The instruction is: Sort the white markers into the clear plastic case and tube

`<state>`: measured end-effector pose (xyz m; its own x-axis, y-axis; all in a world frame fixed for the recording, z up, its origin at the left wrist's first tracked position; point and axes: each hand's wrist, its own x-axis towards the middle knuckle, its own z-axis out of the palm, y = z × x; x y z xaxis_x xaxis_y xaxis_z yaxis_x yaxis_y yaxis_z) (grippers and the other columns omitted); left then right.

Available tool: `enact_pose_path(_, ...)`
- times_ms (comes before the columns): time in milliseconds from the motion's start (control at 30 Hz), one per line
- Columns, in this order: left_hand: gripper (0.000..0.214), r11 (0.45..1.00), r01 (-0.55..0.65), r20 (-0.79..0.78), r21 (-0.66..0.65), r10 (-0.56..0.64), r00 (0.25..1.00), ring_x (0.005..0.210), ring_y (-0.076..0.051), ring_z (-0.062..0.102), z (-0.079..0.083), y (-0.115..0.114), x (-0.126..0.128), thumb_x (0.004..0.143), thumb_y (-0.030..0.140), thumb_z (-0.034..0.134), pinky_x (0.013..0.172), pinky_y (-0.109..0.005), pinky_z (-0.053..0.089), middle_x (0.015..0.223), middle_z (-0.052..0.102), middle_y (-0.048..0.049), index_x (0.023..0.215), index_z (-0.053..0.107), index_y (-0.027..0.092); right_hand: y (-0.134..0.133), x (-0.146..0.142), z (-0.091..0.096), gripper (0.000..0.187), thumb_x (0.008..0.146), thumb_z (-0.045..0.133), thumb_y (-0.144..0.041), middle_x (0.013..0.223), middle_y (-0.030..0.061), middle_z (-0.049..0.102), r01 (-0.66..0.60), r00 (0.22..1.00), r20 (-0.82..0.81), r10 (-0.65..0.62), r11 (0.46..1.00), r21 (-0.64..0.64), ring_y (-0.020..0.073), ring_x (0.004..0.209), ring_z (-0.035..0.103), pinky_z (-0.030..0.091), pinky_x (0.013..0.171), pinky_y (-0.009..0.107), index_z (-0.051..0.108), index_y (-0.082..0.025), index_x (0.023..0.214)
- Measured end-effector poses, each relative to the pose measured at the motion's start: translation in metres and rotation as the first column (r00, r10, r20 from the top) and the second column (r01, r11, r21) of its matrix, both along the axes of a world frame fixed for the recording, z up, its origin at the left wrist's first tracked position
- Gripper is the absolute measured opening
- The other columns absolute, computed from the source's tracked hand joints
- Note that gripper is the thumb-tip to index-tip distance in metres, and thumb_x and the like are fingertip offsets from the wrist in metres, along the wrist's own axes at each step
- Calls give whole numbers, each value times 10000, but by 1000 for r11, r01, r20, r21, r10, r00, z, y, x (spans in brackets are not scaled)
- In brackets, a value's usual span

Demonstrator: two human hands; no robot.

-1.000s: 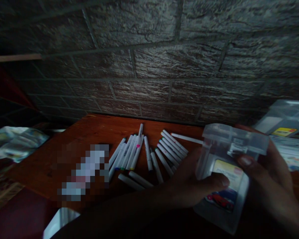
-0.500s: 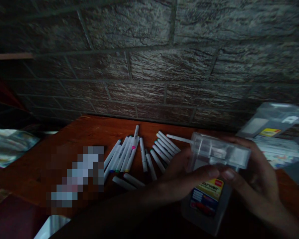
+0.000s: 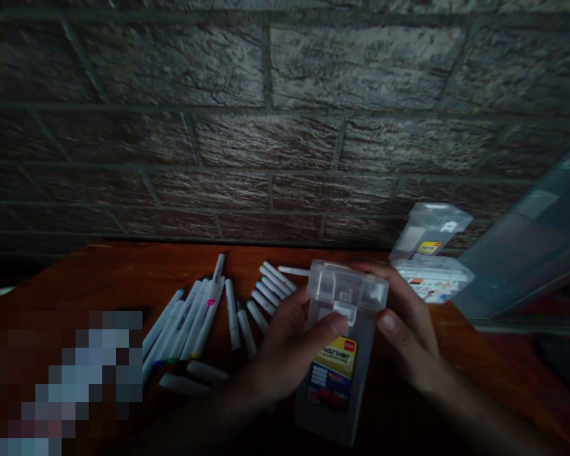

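Note:
Upright before me is a clear plastic marker case (image 3: 332, 411) with a yellow and blue label on its front and a lid at the top. My left hand (image 3: 294, 345) grips its left side, thumb lying by the white latch (image 3: 344, 313). On the other side my right hand (image 3: 411, 329) holds the case near the lid, its thumb at the right edge and its fingers behind. The lid looks closed over the body. White markers (image 3: 197, 320) with coloured ends lie in loose groups on the table, left of the case. One marker (image 3: 293, 270) lies just behind it.
The brown wooden table (image 3: 123, 272) meets a brick wall (image 3: 304, 139). At the right stand another clear marker case (image 3: 427, 231) and a printed white box (image 3: 430, 282). A large translucent bin (image 3: 517, 234) rises beyond them. A pixelated patch covers the lower left.
The view has swung right, so the markers sit further left. The case stands more upright in my hands, and my right thumb has moved off the latch to the case's edge.

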<state>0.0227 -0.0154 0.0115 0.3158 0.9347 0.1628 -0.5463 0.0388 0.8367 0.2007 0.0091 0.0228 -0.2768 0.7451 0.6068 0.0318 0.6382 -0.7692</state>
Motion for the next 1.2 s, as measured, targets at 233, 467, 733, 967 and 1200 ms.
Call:
enact_pose_path(233,320,998,-5,-51,60,8,999,844,-173,727,-4,2,-2,874,360,793,742,-249,539,949,788,-37,1144,731,201,3,2,8,365,943,686,-499,1130,18,724,-3,1000,-8,2,994,-114,200,979,692,581,805,287,688,-335,1269)
enact_pose_path(467,309,991,-48,-11,126,50,999,809,-160,725,-4,4,-2,872,375,794,724,-238,546,907,779,-15,1142,731,238,16,2,47,319,913,760,-384,1095,24,763,-117,978,141,155,963,-245,190,963,699,557,821,267,702,-273,1206)
enact_pose_path(733,251,966,-117,-51,231,132,990,698,-103,613,-2,7,-6,854,381,807,630,-193,477,855,717,5,958,681,191,28,-3,66,306,922,711,-464,874,16,728,-195,965,109,239,929,-314,142,718,651,517,618,228,735,-210,1092)
enact_pose_path(967,273,959,-101,-63,264,121,991,741,-121,605,-6,6,-6,867,382,790,660,-221,469,931,709,-7,1005,637,202,33,-3,63,360,915,702,-554,755,7,699,-216,966,52,252,906,-365,140,675,652,520,632,228,763,-207,989)
enact_pose_path(1200,412,979,-15,-43,201,24,999,782,-144,638,-7,3,-5,740,353,895,693,-246,472,1007,729,-33,1023,634,205,36,6,58,542,881,630,-713,700,40,713,-129,990,-6,142,875,-466,179,654,676,557,660,266,784,-203,779)
